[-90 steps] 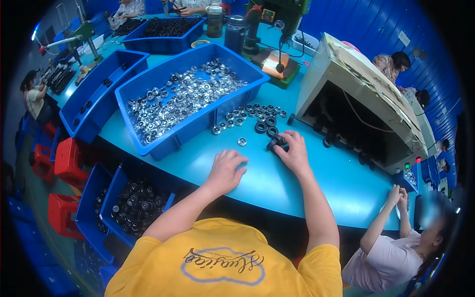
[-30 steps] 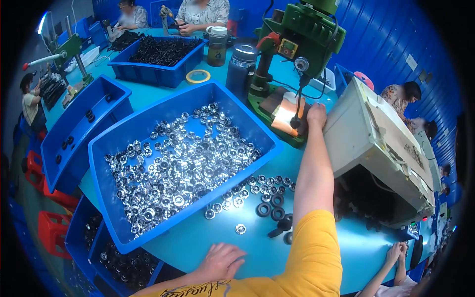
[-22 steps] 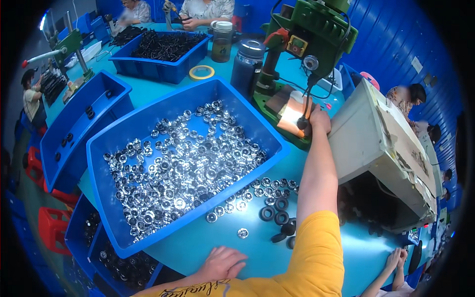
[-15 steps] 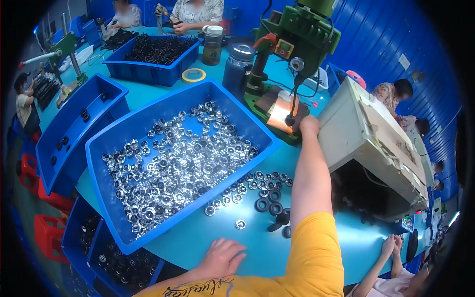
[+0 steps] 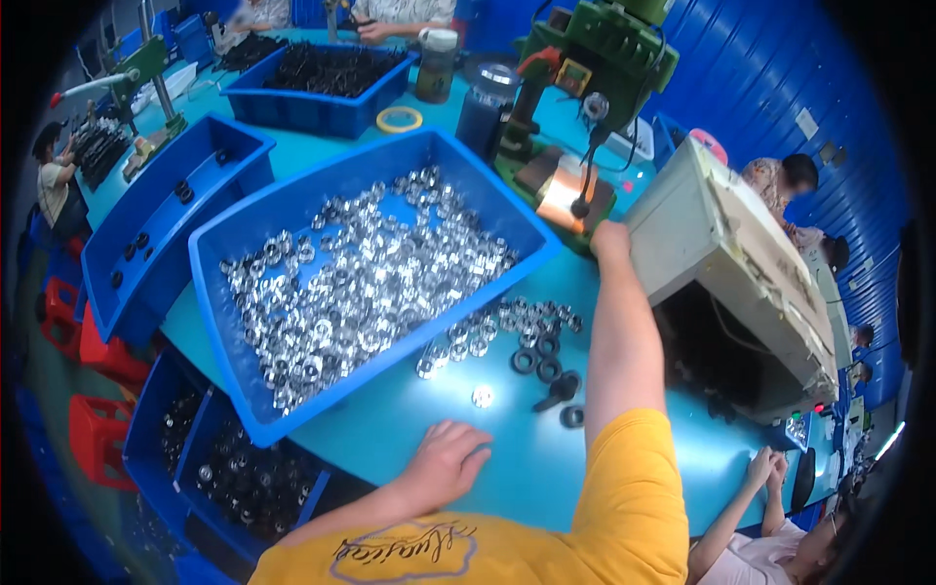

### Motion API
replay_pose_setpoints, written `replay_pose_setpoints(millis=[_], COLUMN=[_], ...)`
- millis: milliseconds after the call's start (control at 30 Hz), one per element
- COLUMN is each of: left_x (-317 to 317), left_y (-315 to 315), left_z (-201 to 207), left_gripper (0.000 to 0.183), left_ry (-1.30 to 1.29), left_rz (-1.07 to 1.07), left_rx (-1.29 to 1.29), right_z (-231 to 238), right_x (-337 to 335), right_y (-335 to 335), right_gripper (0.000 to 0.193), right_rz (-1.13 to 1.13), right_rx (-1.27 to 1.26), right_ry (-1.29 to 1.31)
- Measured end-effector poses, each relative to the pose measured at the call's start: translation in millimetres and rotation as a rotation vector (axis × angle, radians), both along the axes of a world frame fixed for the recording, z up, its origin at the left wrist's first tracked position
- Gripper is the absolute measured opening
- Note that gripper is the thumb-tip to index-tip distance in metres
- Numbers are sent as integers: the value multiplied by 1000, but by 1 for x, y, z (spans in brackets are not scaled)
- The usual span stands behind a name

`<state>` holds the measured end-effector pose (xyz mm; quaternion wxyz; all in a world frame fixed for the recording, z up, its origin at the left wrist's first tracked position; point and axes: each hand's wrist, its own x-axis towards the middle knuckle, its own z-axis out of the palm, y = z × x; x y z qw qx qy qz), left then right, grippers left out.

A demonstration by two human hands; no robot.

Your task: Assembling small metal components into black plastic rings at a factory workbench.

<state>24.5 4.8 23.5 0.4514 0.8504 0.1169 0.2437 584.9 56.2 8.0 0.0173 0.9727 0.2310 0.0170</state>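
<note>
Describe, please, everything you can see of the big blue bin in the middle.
The blue bin is a rectangular tub that looks like plastic, open-topped, sitting flat and skewed on the teal table. Shiny silver rings cover most of its floor. More rings lie on the table beyond its right wall. Neither hand touches it.

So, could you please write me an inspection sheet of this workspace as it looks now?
Surface: turquoise table, mostly bare near the person.
Job's things: big blue bin of shiny metal rings; loose shiny rings and black rings on the table; green drill press.
Clutter: tape roll, jar, dark can, other blue bins.
Grips: left hand flat on the table, holding nothing; right hand at the press base, grip hidden.
Cables: black cable on the press.
Surroundings: beige machine, red stools, other people at work.
</note>
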Motion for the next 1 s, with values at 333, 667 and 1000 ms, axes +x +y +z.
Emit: replay_pose_setpoints(millis=[333, 667, 1000], left_x=[-4, -11, -14], left_y=[-7, -22, -16], left_z=[-5, -6, 5], left_gripper=[17, 20, 45], left_ry=[-82, -103, -144], left_rz=[-8, -17, -67], left_rx=[25, 140, -750], right_z=[119, 37, 50], right_x=[-311, -310, -403], right_y=[-135, -267, -215], right_gripper=[33, 42, 69], right_rz=[761, 656, 654], right_rx=[752, 448, 1060], right_ry=[111, -393, 388])
